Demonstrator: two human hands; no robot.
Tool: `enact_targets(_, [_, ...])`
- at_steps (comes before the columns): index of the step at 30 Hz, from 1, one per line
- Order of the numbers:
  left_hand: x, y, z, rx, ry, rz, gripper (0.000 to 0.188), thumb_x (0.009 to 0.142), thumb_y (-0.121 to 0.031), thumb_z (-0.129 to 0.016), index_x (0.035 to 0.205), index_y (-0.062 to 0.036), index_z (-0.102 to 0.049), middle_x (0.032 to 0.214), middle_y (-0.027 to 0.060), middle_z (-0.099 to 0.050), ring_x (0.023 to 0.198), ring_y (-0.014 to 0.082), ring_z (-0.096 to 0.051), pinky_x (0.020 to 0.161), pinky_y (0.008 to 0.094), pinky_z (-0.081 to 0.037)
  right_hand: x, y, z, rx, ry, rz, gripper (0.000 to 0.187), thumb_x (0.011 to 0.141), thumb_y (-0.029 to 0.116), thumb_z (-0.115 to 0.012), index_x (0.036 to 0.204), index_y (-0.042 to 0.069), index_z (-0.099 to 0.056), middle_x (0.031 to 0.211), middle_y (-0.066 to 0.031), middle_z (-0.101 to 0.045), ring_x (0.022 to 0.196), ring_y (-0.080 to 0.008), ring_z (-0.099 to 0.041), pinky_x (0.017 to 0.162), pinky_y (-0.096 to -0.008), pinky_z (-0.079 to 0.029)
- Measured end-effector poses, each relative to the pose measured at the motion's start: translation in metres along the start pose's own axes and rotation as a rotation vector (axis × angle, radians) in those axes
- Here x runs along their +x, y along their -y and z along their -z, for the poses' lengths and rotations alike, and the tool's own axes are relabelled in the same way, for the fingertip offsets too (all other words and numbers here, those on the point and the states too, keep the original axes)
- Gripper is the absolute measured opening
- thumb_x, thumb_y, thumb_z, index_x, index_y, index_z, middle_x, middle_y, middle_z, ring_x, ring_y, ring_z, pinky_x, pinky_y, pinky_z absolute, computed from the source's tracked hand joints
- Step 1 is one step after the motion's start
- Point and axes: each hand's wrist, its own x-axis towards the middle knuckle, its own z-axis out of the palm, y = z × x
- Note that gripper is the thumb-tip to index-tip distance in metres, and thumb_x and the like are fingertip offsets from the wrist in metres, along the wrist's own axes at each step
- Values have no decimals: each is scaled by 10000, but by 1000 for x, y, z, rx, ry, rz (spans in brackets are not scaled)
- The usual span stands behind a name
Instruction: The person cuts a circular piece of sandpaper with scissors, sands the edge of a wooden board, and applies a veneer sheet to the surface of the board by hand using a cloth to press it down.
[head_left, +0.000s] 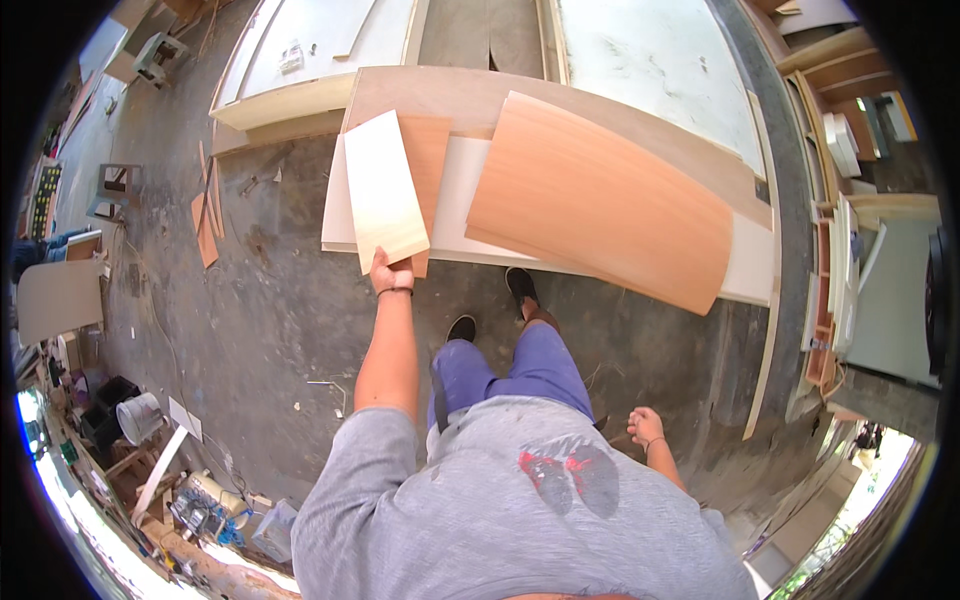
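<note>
My left hand [390,272] is closed around the near end of a long, narrow pale board [385,190], glaring white along most of its length. That board is tilted over the left part of the worktable, above a reddish-brown thin wood panel [424,150]. To the right, a wide reddish-brown wood sheet [600,205] lies at an angle across a white panel [458,190]. Down by my right side, away from the boards, my right hand [645,425] has its fingers curled in, and nothing shows in it.
Large white panels with wooden frames [650,70] stretch away at the far side. Thin wood offcuts [205,230] lie on the floor to the left, near a small stool [115,190]. Wooden shelving [835,70] stands at the right. A white bucket [140,418] and clutter line the lower left.
</note>
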Motion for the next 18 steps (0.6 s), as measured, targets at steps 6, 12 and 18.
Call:
enact_targets(6, [-12,10,15,802,-491,94,486,878,-416,-614,1210,-75,-513,1068,123,-602,978,267,-587,869,425,-487,162,187,17,-429,128,581,242,854,167,-592,1041,17,-625,861,-109,-652,750,-199,-615,680,-332,-489])
enact_targets(12, [-68,79,38,580,-749,-257,544,871,-426,-630,1230,-49,-474,1051,146,-585,936,247,-584,842,375,-481,229,494,-56,-501,-98,1070,360,879,293,-575,1071,-6,-628,1016,-207,-659,963,-315,-635,836,-391,-495])
enact_targets(18, [-79,219,22,1554,-479,-508,786,812,-331,-722,1411,-57,-293,1397,184,-292,1157,292,-433,902,444,-442,273,638,-149,-653,-253,1339,548,849,466,-607,1206,51,-577,1232,-167,-553,1162,-328,-500,989,-417,-397])
